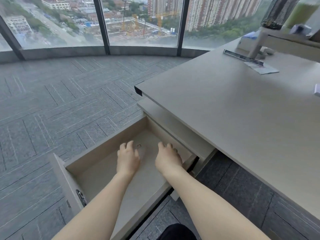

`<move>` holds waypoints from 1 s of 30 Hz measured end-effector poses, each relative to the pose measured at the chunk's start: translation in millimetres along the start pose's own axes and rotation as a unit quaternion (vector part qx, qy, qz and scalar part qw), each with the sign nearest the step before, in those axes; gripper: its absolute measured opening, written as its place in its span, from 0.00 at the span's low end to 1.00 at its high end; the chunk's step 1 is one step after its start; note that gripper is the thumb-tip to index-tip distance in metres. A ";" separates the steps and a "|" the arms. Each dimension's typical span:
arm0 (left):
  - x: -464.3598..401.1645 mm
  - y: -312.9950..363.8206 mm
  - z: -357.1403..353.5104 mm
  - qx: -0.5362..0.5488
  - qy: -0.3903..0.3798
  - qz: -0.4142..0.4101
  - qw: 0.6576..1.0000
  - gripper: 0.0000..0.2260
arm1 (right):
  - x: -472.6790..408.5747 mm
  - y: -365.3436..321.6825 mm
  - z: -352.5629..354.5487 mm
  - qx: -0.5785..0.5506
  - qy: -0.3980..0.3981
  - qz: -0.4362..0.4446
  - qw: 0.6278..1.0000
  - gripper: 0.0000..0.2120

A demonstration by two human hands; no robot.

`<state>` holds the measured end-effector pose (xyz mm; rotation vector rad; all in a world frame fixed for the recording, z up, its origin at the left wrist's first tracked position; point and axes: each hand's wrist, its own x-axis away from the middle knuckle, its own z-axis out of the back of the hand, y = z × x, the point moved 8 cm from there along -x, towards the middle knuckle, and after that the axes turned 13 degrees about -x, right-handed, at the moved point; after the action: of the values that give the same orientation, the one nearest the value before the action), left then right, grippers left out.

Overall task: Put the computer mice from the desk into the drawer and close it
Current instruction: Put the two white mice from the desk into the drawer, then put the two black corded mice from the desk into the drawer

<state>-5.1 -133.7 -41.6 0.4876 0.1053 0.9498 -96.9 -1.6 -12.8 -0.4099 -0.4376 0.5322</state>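
Observation:
The beige drawer (pixel 110 142) stands pulled out below the desk's left corner. Both my hands reach into it, palms down with the fingers curled toward its floor. My left hand (pixel 128 158) is over the middle of the drawer. My right hand (pixel 168 159) is close to the right wall, and a small dark bit shows at its fingertips. Whatever lies under either palm is hidden. No computer mouse is plainly visible. A small dark ring (pixel 139 146) lies on the drawer floor between my hands.
The grey desk (pixel 233 110) overhangs the drawer on the right. At its far end are a monitor stand (pixel 258 44), a leaflet (pixel 263 67) and a mesh pen holder (pixel 278 13). A white object (pixel 317 90) is cut off by the right edge. Grey carpet and windows lie to the left.

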 end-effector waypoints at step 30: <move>352.9 439.6 -59.4 0.002 -0.058 -0.418 0.907 0.29 | 294.3 414.0 328.6 -0.134 0.442 -0.201 0.864 0.30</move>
<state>-147.7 382.3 144.9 0.4398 0.1883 0.0750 -193.9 573.8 147.1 -0.7557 0.3046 -0.1600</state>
